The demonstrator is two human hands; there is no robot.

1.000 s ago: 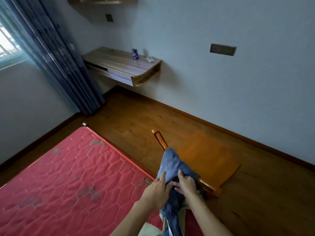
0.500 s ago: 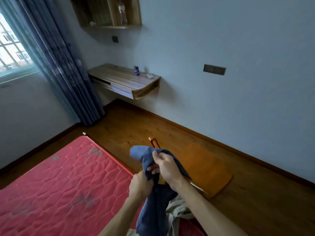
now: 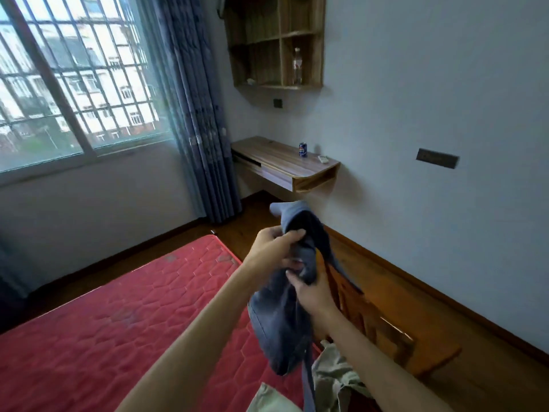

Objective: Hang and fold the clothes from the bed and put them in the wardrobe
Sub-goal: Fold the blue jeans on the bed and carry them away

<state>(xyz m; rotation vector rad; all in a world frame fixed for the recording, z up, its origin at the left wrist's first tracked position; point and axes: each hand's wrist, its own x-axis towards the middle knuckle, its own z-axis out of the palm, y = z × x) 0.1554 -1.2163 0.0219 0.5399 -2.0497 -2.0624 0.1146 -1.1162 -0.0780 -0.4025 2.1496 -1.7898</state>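
Both hands hold a blue garment [image 3: 282, 316] in the air over the edge of the red mattress [image 3: 118, 322]. My left hand [image 3: 274, 249] grips its upper part, fingers curled over the cloth. Just below, my right hand [image 3: 312, 292] pinches the same blue garment at its middle. The rest of the fabric hangs down in a bunch between my forearms. A beige garment [image 3: 335, 379] lies crumpled at the mattress edge under my right arm. No wardrobe is in view.
A wooden chair [image 3: 386, 331] stands against the bed, right behind the garment. On the far wall a floating desk [image 3: 285, 165] carries a can [image 3: 303, 149]. Above it hangs a wooden shelf [image 3: 276, 43]. A curtain [image 3: 202, 114] and barred window [image 3: 74, 78] are at left.
The blue garment has been lifted from the chair back into the air. My left hand moved above the right one. The camera tilted up, showing the window and shelf.
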